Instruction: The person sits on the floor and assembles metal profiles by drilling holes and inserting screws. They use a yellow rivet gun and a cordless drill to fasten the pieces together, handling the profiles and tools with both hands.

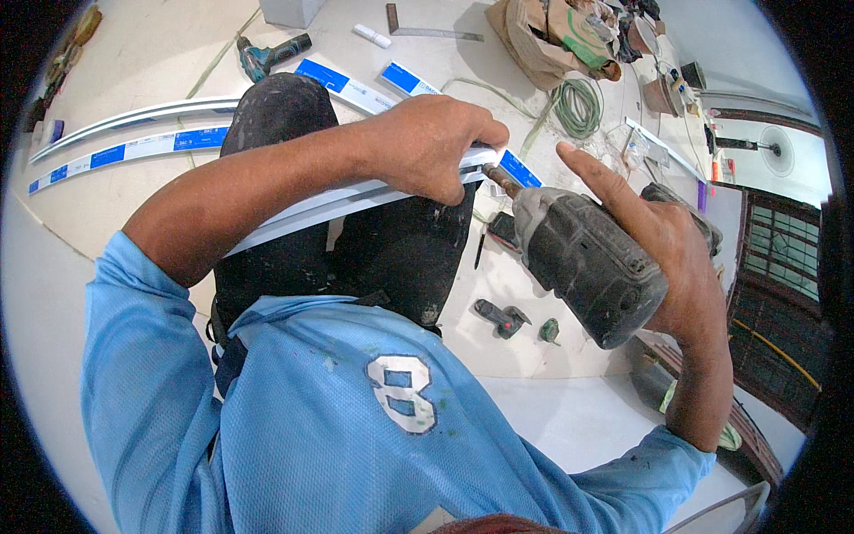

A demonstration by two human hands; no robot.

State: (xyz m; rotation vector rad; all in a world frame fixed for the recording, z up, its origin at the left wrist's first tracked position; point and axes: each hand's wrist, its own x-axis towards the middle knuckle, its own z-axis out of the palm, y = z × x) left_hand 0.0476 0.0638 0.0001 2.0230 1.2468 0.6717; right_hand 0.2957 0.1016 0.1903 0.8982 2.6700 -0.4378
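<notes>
A white channel strip (325, 206) lies across my dark trouser legs. My left hand (431, 142) is closed round its right end, thumb below and fingers above. In my right hand (680, 254) is a dusty black and grey cordless drill (592, 258), held sideways with the index finger stretched along its body. The drill's bit (503, 181) points left and meets the end of the strip, close to my left thumb. Whether the tip has entered the strip cannot be made out. The drill's handle is mostly hidden by my right hand.
More white strips with blue labels (108, 155) lie on the floor beyond my legs. A teal drill (258, 58), a metal square (436, 34), a coiled green cable (576, 109) and a brown paper bag (525, 40) lie farther off. A small black and grey tool part (503, 318) sits below the drill.
</notes>
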